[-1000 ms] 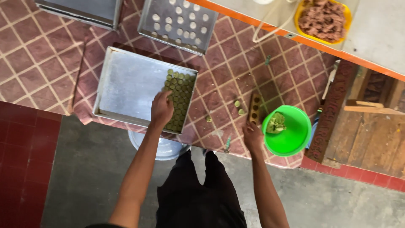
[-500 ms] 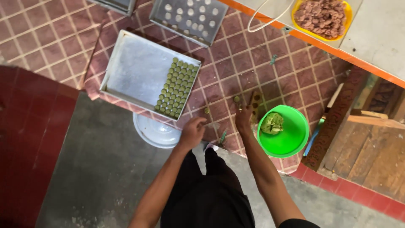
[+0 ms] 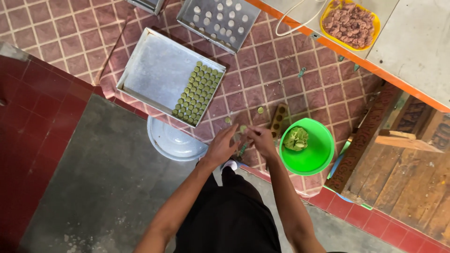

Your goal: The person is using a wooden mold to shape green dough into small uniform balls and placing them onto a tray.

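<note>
Tiled in maroon squares, the bench (image 3: 290, 79) carries a metal tray (image 3: 150, 70) with rows of green sweets (image 3: 198, 92) along its right side. I see my left hand (image 3: 221, 146) and right hand (image 3: 260, 139) now meeting over the bench edge, fingers pinched on a small green dough piece (image 3: 243, 128); half a second ago they were apart. Just right sit the wooden mould (image 3: 280, 118) and green bowl (image 3: 309, 149).

The tray (image 3: 150, 75) was matt metal; the bowl (image 3: 316, 154) glossy green plastic; the mould (image 3: 280, 119) bare wood.
</note>
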